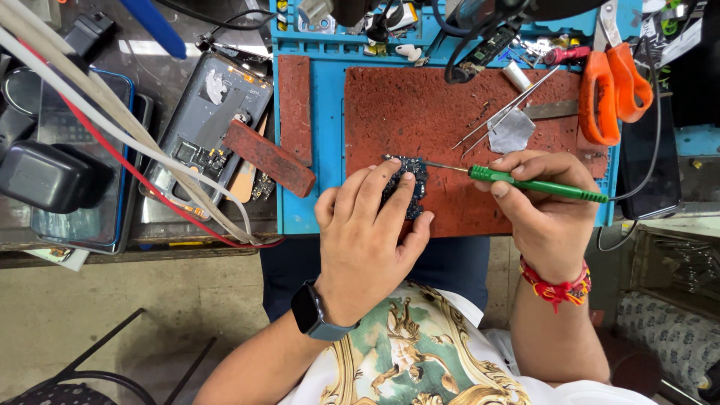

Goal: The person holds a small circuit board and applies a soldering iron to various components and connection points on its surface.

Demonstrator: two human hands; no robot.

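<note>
Nearest is the left hand (367, 232), with a dark watch (313, 311) on its wrist. Its fingers are bent and press down on a small circuit board (409, 184), holding it still. The board is dark blue and bumpy with tiny parts, and it lies on a red mat (420, 112). To the right, the right hand (544, 202) is curled tight around a green tool (536, 184). The tool's thin metal tip touches the far edge of the board. Farther off lie tweezers (506, 112) and orange scissors (611, 86). To the far left sits an open phone (210, 127).
</note>
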